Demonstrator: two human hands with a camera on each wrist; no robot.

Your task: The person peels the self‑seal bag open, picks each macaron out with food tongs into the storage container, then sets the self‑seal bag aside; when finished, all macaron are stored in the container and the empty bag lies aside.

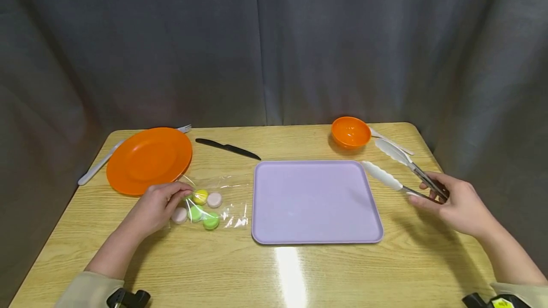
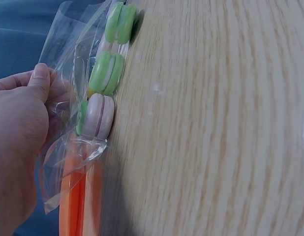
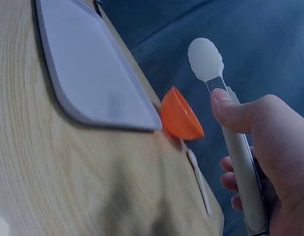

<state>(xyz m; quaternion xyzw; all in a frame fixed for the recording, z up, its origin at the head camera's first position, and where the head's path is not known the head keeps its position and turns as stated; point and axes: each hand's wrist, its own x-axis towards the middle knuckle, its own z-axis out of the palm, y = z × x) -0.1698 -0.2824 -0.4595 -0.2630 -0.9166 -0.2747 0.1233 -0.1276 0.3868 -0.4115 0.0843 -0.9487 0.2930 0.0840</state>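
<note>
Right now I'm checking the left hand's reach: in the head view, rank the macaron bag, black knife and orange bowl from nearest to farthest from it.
1. Macaron bag: held by the left hand.
2. Black knife: behind the bag, mid-table.
3. Orange bowl: far right corner.

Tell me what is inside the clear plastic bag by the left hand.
The clear plastic bag holds small round macarons: yellow, green and pale pink, five visible. The left hand grips its edge and may hide more.

Nothing here carries writing I can read: no label, brand, number or sign shows on the plastic bag (image 1: 214,203), the tongs (image 1: 402,170) or anything else on the bench (image 1: 299,274).
</note>
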